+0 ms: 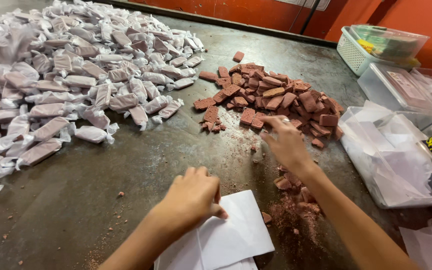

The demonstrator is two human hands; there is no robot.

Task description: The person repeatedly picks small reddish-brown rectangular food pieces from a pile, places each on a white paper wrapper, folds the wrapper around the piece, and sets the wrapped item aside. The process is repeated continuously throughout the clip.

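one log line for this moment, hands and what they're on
left hand: pressing white paper sheets | right hand: reaching into pile of unwrapped reddish-brown bars | wrapped bars: heaped at left | surface: dark table

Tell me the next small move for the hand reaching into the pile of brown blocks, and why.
Probably close the right hand on one block at the near edge of the unwrapped pile and carry it to the white paper sheet that the left hand pins flat; the fingers already touch the pile.
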